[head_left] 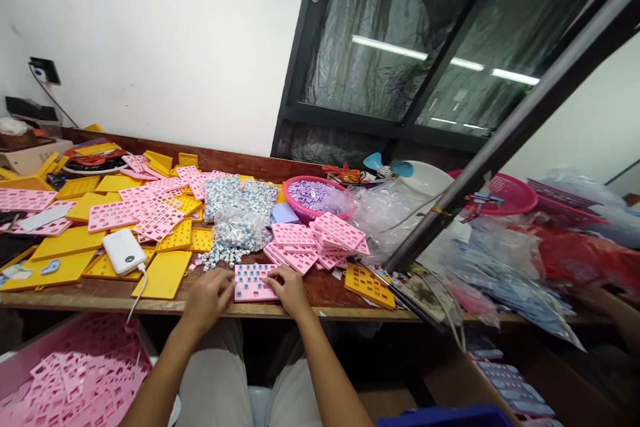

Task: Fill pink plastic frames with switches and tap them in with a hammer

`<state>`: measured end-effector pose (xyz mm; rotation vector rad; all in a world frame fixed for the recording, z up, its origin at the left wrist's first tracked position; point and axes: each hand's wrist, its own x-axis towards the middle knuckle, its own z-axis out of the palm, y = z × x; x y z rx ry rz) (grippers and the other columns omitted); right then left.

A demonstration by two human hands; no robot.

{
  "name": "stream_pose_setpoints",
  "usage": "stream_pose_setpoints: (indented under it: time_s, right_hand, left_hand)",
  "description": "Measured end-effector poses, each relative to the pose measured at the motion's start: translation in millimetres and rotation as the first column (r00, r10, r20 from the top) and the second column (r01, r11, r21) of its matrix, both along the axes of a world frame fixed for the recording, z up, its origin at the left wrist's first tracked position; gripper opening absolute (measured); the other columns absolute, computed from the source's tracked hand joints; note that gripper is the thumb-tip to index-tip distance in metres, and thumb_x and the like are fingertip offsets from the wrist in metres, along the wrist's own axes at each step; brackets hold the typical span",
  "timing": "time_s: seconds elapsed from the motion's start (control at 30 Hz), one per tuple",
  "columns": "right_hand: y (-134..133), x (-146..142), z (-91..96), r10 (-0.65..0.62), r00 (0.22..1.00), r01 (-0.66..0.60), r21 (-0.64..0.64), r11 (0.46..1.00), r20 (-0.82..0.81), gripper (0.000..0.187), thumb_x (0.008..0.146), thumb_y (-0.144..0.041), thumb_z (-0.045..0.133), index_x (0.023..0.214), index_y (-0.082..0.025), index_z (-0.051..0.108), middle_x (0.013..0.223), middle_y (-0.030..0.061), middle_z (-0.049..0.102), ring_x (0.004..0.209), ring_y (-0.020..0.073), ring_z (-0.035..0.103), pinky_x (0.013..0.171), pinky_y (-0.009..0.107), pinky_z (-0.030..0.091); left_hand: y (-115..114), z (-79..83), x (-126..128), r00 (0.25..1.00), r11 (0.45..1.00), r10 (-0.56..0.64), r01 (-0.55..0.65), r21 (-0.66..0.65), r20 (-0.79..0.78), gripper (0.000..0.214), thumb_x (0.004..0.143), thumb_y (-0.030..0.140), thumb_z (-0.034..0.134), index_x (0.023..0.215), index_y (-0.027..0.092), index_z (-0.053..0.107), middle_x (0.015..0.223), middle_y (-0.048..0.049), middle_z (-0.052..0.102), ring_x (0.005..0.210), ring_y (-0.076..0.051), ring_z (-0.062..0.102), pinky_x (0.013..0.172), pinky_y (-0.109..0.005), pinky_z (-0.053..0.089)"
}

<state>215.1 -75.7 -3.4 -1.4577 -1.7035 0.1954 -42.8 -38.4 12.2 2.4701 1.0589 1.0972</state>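
A pink tray (251, 282) with small blue and white parts set in its holes lies at the front edge of the wooden table (325, 288). My left hand (209, 297) rests on the tray's left side, fingers curled and pressed together. My right hand (289, 289) sits on its right side, fingertips pinched down on the tray's surface. A loose heap of the small blue and white parts (223, 255) lies just behind the tray, below clear bags of the same parts (239, 203).
Yellow trays (165, 275) and pink trays (150, 210) cover the table's left; a stack of pink trays (320, 240) sits right of centre. A white power bank (124, 251) has a cable hanging down. A pink basket (313, 197), plastic bags (500, 260), a slanted metal pole (500, 133). A pink bin (65, 373) stands below.
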Motion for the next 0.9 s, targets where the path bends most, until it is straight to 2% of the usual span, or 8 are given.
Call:
stream_pose_setpoints:
  time_s: [0.1, 0.23, 0.33, 0.5, 0.63, 0.9]
  right_hand:
    - [6, -1, -3.4, -0.003, 1.0, 0.003, -0.017, 1.0, 0.012, 0.003, 0.087, -0.024, 0.075, 0.085, -0.021, 0.074, 0.087, 0.0036, 0.074, 0.083, 0.0195, 0.067, 0.078, 0.03, 0.051]
    - [14, -1, -3.3, 0.007, 0.999, -0.005, -0.044, 0.999, 0.046, 0.003, 0.085, -0.024, 0.078, 0.084, -0.022, 0.076, 0.084, 0.0021, 0.073, 0.077, 0.0172, 0.066, 0.075, 0.028, 0.05]
    - [15, -2, -2.5, 0.033, 0.997, -0.029, -0.05, 0.998, 0.075, 0.005, 0.085, -0.025, 0.078, 0.081, -0.023, 0.077, 0.081, 0.0011, 0.072, 0.076, 0.0162, 0.065, 0.073, 0.026, 0.049]
    - [9, -2, -2.9, 0.063, 0.992, -0.059, -0.043, 0.997, 0.105, 0.009, 0.092, -0.024, 0.07, 0.086, -0.023, 0.077, 0.084, 0.0018, 0.072, 0.079, 0.0158, 0.065, 0.074, 0.025, 0.048]
    - [6, -2, -1.2, 0.075, 0.988, -0.07, -0.039, 0.997, 0.135, 0.013, 0.095, -0.021, 0.067, 0.085, -0.022, 0.076, 0.084, 0.0012, 0.07, 0.08, 0.0149, 0.064, 0.076, 0.025, 0.047]
    - [2, -6, 7.1, 0.086, 0.969, -0.082, -0.031, 0.996, 0.23, 0.008, 0.094, -0.022, 0.068, 0.09, -0.022, 0.075, 0.089, 0.0035, 0.069, 0.088, 0.0187, 0.062, 0.081, 0.029, 0.046]
  left_hand:
    - [-20, 0.7, 37, 0.99, 0.993, -0.08, 0.09, 0.077, -0.115, 0.025, 0.103, 0.033, 0.048, 0.109, 0.023, 0.07, 0.098, -0.0082, 0.071, 0.091, -0.022, 0.065, 0.083, -0.034, 0.051]
    - [-27, -6.3, 63, 0.955, 0.988, 0.02, 0.026, 0.15, -0.297, 0.023, 0.101, 0.033, 0.054, 0.091, 0.021, 0.071, 0.09, -0.0069, 0.068, 0.086, -0.022, 0.063, 0.077, -0.034, 0.048]
    - [-22, -8.1, 63, 0.948, 0.989, 0.057, -0.009, 0.15, -0.312, 0.022, 0.1, 0.033, 0.056, 0.089, 0.021, 0.07, 0.09, -0.0061, 0.067, 0.085, -0.022, 0.062, 0.075, -0.033, 0.047]
    - [-16, -6.0, 57, 0.937, 0.978, 0.051, 0.023, 0.207, -0.345, 0.015, 0.095, 0.028, 0.064, 0.085, 0.021, 0.071, 0.092, -0.0068, 0.067, 0.093, -0.024, 0.059, 0.079, -0.036, 0.046]
    - [-18, -6.7, 58, 0.927, 0.97, 0.067, 0.025, 0.241, -0.369, 0.017, 0.097, 0.028, 0.06, 0.087, 0.02, 0.071, 0.093, -0.0075, 0.067, 0.093, -0.025, 0.057, 0.079, -0.037, 0.045]
    - [-26, -9.0, 58, 0.952, 0.985, 0.113, -0.069, 0.159, -0.285, 0.021, 0.098, 0.036, 0.059, 0.089, 0.022, 0.071, 0.091, -0.007, 0.069, 0.091, -0.024, 0.061, 0.079, -0.036, 0.044]
